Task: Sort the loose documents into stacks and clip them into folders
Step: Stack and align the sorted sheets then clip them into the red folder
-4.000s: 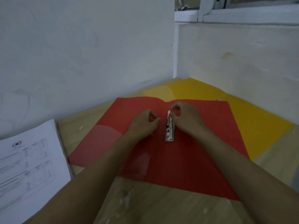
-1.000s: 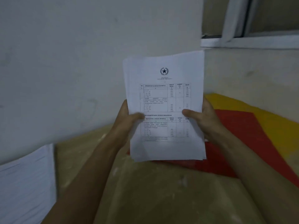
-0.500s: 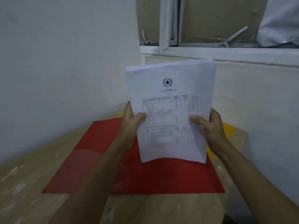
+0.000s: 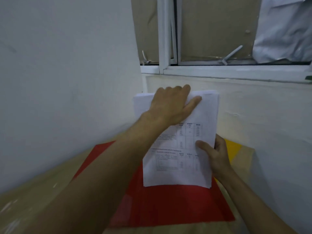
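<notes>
red folder [image 4: 168, 205] lies open on the table [image 4: 42, 196], a yellow folder [image 4: 232, 147] showing behind it; the stack of documents [image 4: 179, 168] is held upright above it. right hand [image 4: 217, 156] grips the stack's right edge, thumb on front, while the left hand [image 4: 170, 103] curls over its top edge. step looks like squaring the sheets; next likely calls for lowering them onto the folder's clip, hidden here.
</notes>
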